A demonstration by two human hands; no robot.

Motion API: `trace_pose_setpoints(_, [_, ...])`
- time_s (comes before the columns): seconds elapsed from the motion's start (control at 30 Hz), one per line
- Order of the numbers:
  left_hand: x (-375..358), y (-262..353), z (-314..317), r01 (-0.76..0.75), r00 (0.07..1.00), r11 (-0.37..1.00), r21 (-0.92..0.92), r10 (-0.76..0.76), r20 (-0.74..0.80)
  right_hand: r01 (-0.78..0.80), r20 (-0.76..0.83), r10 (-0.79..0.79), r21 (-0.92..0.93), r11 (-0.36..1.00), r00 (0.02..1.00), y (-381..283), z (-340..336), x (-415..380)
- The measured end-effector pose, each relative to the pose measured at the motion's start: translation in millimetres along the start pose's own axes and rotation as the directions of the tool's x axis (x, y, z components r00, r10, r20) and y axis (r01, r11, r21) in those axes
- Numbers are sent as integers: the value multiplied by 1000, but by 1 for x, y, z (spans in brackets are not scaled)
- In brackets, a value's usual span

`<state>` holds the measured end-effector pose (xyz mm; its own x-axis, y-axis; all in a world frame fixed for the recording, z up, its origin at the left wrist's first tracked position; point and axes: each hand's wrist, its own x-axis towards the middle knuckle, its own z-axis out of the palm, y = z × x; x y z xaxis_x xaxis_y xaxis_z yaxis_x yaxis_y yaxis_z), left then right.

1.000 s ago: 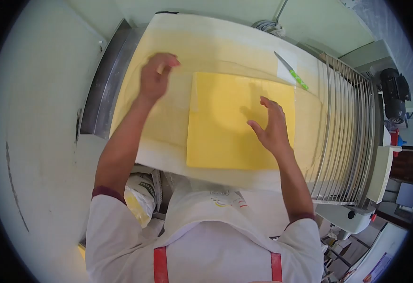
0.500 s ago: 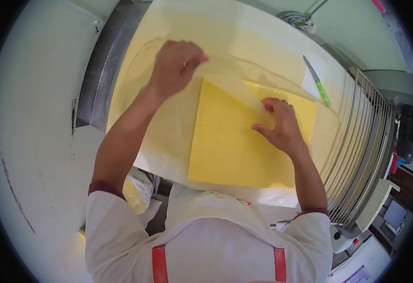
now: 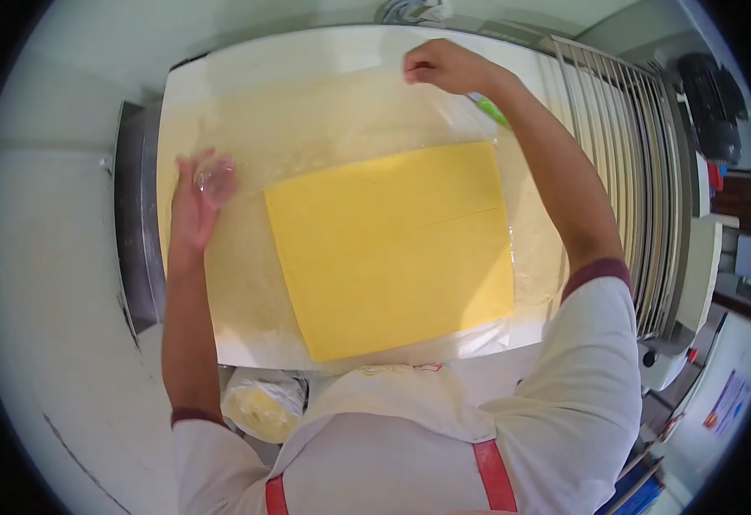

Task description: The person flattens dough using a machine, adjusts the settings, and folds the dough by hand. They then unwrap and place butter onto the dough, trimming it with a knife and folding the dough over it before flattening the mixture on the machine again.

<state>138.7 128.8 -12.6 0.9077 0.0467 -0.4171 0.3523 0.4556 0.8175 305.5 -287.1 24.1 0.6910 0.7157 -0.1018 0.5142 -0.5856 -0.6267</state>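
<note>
A clear plastic film [image 3: 324, 142] is held stretched over the far half of a pale dough sheet [image 3: 238, 283], on whose near middle a flat yellow slab [image 3: 393, 253], crossed by a faint seam, lies square. A far corner of the film is pinched in the closed grip of the right hand [image 3: 444, 67], well beyond the slab's far edge, while a bunched edge of it is gathered in the closed grip of the left hand [image 3: 197, 199], just beside the slab's left corner. The step appears to be the handling of this film across the slab, and it would probably be done best if both corners were kept equally taut and low, so that no creases or air pockets are trapped and the soft slab is not dragged out of square. The dough sheet is carried on a white counter [image 3: 221, 64], bordered on the left by a steel rail [image 3: 135, 249]. A green-handled knife [image 3: 491, 110] is partly seen beside the right wrist, and a rack of metal bars [image 3: 641, 172] stands to the right. Pale green walls and a bag [image 3: 260, 408] below the counter's near edge are also seen.
</note>
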Motion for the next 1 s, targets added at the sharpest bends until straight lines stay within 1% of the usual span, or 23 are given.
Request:
trace_pose_setpoints(0.03, [-18,-3,1,23,1000,999,49,-22,-21,36,42,-34,-44,998,999,8,1,8])
trace_pose_setpoints(0.07, [-36,-10,-3,45,998,995,94,-41,-52,4,22,-4,-3,1000,1000,15,-1,7])
trace_pose_setpoints(0.13, [-67,-26,-20,48,997,947,316,-26,-74,-42,7,42,84,996,999,21,3,10])
trace_pose_setpoints(0.17, [-73,-34,-27,28,997,848,530,12,-72,-80,-140,115,233,969,983,24,7,5])
trace_pose_setpoints(0.2, [-84,-43,-33,18,996,704,710,47,-72,-90,-261,201,380,920,944,29,11,-4])
trace_pose_setpoints(0.23, [-96,-49,-37,19,994,526,850,86,-75,-59,-400,244,421,905,883,35,21,-14])
trace_pose_setpoints(0.27, [-108,-42,-15,45,983,356,933,151,-106,-11,-523,280,458,889,805,35,30,-24])
trace_pose_setpoints(0.3, [-113,-33,11,96,967,173,980,215,-133,-53,-556,295,409,911,777,22,39,-39])
trace_pose_setpoints(0.33, [-108,-39,10,42,941,159,986,327,-92,-96,-591,305,359,928,747,1,52,-57])
trace_pose_setpoints(0.37, [-98,-47,6,-13,901,132,991,432,-46,-98,-592,319,374,922,740,-18,69,-72])
trace_pose_setpoints(0.43, [-76,-43,4,-6,904,111,994,425,-42,-107,-603,333,379,919,725,-61,96,-99])
trace_pose_setpoints(0.47, [-63,-49,-4,-135,911,347,928,413,-22,-116,-609,334,369,922,719,-84,109,-114])
trace_pose_setpoints(0.5, [-52,-53,-16,-265,907,555,788,422,8,-183,-655,338,295,938,676,-111,127,-136])
trace_pose_setpoints(0.53, [-47,-58,-18,-370,904,721,586,426,46,-230,-652,377,303,925,658,-127,133,-145])
trace_pose_setpoints(0.6, [-57,-56,-4,-272,936,905,327,328,-128,-267,-654,342,216,939,675,-149,146,-157])
trace_pose_setpoints(0.63, [-67,-53,0,-218,949,959,181,252,-192,-291,-655,334,178,940,678,-159,154,-164])
trace_pose_setpoints(0.73, [-108,-40,7,13,975,959,283,51,-218,-328,-613,324,110,938,720,-179,178,-174])
trace_pose_setpoints(0.77, [-122,-48,4,41,989,854,519,41,-144,-349,-586,315,58,935,746,-185,184,-172])
trace_pose_setpoints(0.8, [-135,-61,-5,46,997,686,726,13,-76,-369,-560,309,8,930,768,-193,193,-167])
trace_pose_setpoints(0.83, [-143,-71,-13,37,999,469,883,-35,-23,-388,-529,311,-39,921,789,-201,203,-163])
trace_pose_setpoints(0.9, [-144,-89,-7,-225,957,529,818,278,83,-437,-475,336,-118,892,813,-211,219,-150])
trace_pose_setpoints(0.93, [-144,-95,1,-358,893,527,771,434,119,-457,-449,346,-165,874,824,-214,223,-144])
trace_pose_setpoints(1.0, [-157,-70,33,-315,949,841,440,282,139,-457,-484,384,-38,889,786,-217,223,-143])
